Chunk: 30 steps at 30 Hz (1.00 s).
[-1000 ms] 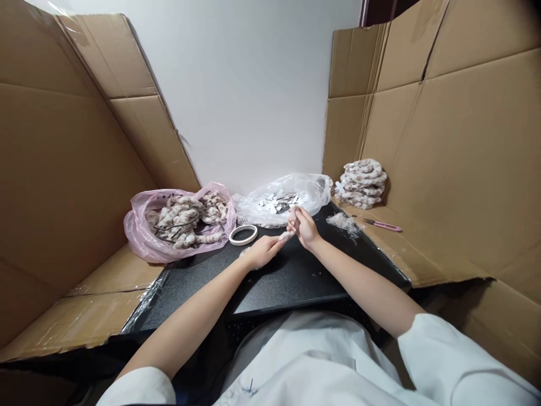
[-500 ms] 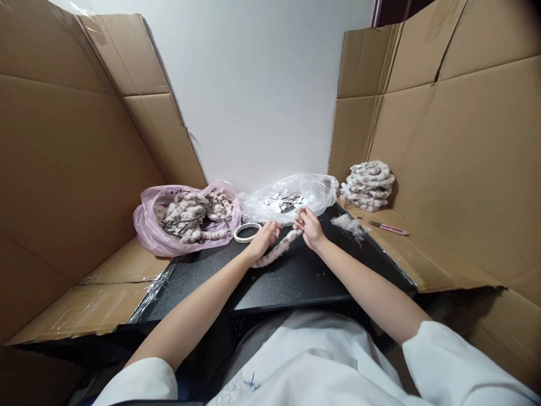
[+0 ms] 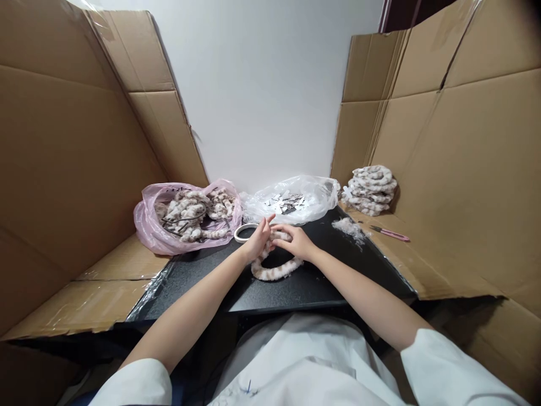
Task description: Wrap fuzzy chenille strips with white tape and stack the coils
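Observation:
A fluffy white-and-brown headband [image 3: 276, 273], bent into a ring, rests on the black tabletop [image 3: 203, 285] with its far side held up between my hands. My left hand [image 3: 258, 239] grips the ring's left side, its fingers partly extended upward. From the right, my right hand [image 3: 295, 241] has its thumb and fingers curled around the far side. The two hands nearly meet, and their fingers hide part of the ring. Just behind my left hand lies a roll of tape [image 3: 242, 233].
A pink plastic bag [image 3: 147, 237] of fluffy pieces stands at left. Behind is a clear bag [image 3: 321, 197] with small white tags. At right are a stack of fluffy rings [image 3: 372, 192], pink-handled snips [image 3: 391, 233] and loose fluff [image 3: 349, 226]. Cardboard walls [image 3: 456, 186] flank the table.
The fluffy strip, earlier stretched between my hands, now forms a closed-looking ring. My right hand has moved left and down, next to my left hand.

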Tool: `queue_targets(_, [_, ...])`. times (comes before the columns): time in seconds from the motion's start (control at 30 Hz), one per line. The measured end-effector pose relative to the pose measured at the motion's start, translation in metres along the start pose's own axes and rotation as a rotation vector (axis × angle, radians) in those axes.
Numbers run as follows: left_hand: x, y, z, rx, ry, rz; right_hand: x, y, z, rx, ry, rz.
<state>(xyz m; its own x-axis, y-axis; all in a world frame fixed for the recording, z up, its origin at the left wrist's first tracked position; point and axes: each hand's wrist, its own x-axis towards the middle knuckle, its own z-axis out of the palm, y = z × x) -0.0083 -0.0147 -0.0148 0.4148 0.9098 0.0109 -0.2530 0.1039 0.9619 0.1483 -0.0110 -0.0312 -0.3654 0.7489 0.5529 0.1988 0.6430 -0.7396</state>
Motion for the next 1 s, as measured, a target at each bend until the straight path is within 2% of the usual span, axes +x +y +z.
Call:
queue_targets(0.1, [0.000, -0.005, 0.002, 0.000, -0.030, -0.029, -0.002, -0.001, 0.006, -0.039, -0.002, 0.037])
queue_targets(0.27, [0.002, -0.006, -0.001, 0.082, -0.077, -0.018, 0.000, 0.006, 0.002, 0.129, -0.012, 0.165])
queue_targets(0.43, [0.006, -0.008, -0.012, 0.286, -0.107, -0.096, 0.005, 0.014, -0.004, 0.119, 0.156, 0.219])
queue_targets(0.53, [0.007, -0.009, -0.016, 0.281, -0.156, -0.185, 0.007, 0.021, -0.003, 0.226, 0.081, 0.268])
queue_targets(0.63, [0.008, -0.010, -0.017, 0.284, -0.145, -0.186, 0.008, 0.026, 0.000, 0.334, 0.034, 0.337])
queue_targets(0.8, [0.009, -0.010, -0.017, 0.327, -0.140, -0.129, 0.008, 0.026, -0.002, 0.400, 0.024, 0.344])
queue_targets(1.0, [0.008, -0.009, -0.015, 0.275, -0.128, -0.153, 0.010, 0.021, -0.008, 0.468, 0.089, 0.356])
